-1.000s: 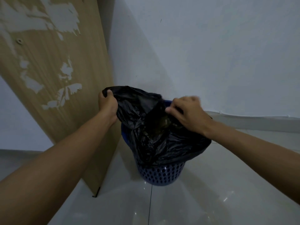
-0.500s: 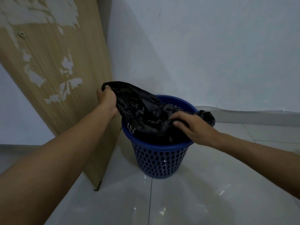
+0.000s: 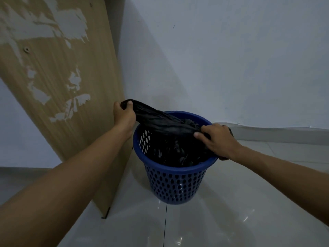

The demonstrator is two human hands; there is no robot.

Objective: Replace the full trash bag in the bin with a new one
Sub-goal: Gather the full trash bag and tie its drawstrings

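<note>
You hold a thin, crinkled black plastic bag [image 3: 165, 123], faintly sheened, at a smooth blue perforated plastic bin [image 3: 176, 182]; glossy floor tiles [image 3: 231, 211] gleam, the wood-grain board [image 3: 53, 68] shows peeling veneer, the painted wall [image 3: 231, 59] looks matt.

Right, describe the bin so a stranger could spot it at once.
Find the wooden board with peeled patches on the left. Right of its foot, on the tiled floor, stands the bin. It is the only blue thing: round, dotted with holes, a black bag draped into it.

Black bag [image 3: 165, 124] in bin [image 3: 175, 177], between hands [image 3: 123, 115]
</note>
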